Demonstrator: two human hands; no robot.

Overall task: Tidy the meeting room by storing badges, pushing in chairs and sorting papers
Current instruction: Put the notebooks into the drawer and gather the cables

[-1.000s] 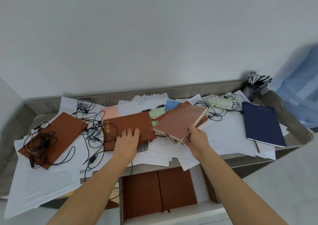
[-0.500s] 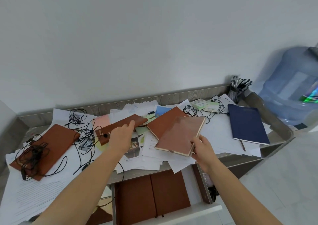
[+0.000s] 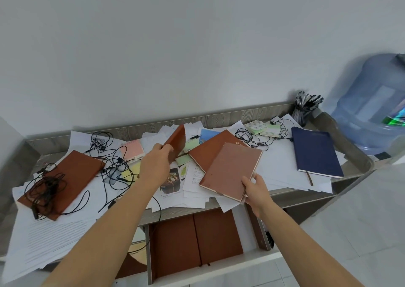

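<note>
My left hand [image 3: 156, 168] grips a brown notebook [image 3: 176, 143] by its lower edge and holds it tilted up on end above the papers. My right hand [image 3: 255, 188] holds a pinkish-brown notebook [image 3: 231, 169] by its near corner, lifted slightly over the desk edge. Another brown notebook [image 3: 210, 149] lies partly under it. White papers [image 3: 278, 170] cover the desk. Two brown notebooks [image 3: 195, 240] lie side by side in the open drawer [image 3: 219, 274] below.
A brown notebook [image 3: 65, 179] with tangled black cables [image 3: 45, 188] lies at the left. A navy notebook [image 3: 315, 153] lies at the right, a pen holder [image 3: 305, 109] behind it. A blue water bottle [image 3: 372, 102] stands at far right. More cables [image 3: 114, 155] sprawl mid-desk.
My left hand has picked the brown notebook off the papers and tipped it upright. My right hand has drawn the pinkish-brown notebook nearer the desk's front edge. The view has shifted right.
</note>
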